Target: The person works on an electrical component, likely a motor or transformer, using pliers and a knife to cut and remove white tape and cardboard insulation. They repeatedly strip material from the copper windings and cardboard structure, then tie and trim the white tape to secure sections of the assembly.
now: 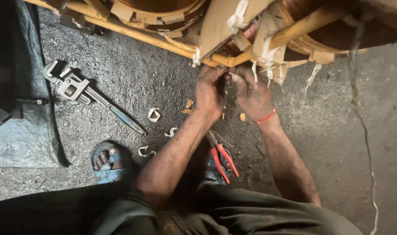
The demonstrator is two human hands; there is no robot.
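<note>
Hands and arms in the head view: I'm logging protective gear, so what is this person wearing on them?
No gloves: the left hand and right hand are bare and smeared with dark grime. Both forearms are bare, with no sleeves showing. The only item worn is a thin red band around the right wrist. No watch or rings can be seen.

Both forearms stretched forward, left hand (210,89) and right hand (252,93) pressed close together, fingers curled

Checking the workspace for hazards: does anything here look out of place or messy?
Yes. Red-handled pliers lie underfoot by the blue sandal, and white tape scraps litter the grey concrete floor.
</note>
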